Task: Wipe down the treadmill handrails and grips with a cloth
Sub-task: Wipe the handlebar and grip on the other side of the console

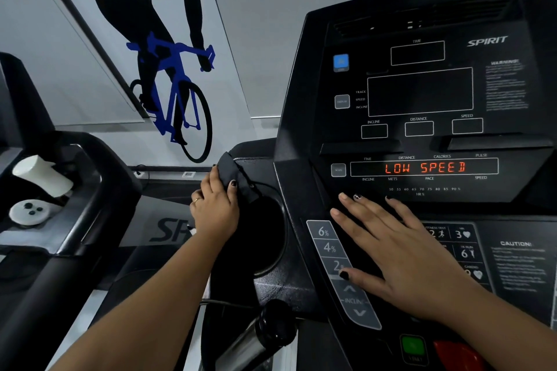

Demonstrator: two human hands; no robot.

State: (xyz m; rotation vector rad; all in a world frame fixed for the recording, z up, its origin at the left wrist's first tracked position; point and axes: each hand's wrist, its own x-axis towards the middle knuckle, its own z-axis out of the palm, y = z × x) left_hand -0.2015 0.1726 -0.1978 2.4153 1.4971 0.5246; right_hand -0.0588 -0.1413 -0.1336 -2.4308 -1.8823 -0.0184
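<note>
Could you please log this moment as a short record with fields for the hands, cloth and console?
left hand: holds the cloth against the left edge of the console, beside the cup holder
right hand: flat on the console, fingers spread
display: reads LOW SPEED
handrail grip: metal, bottom centre, untouched

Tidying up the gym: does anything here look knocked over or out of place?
A white cup lies tipped on its side in the tray of the neighbouring machine, far left. No spill shows around it.
</note>
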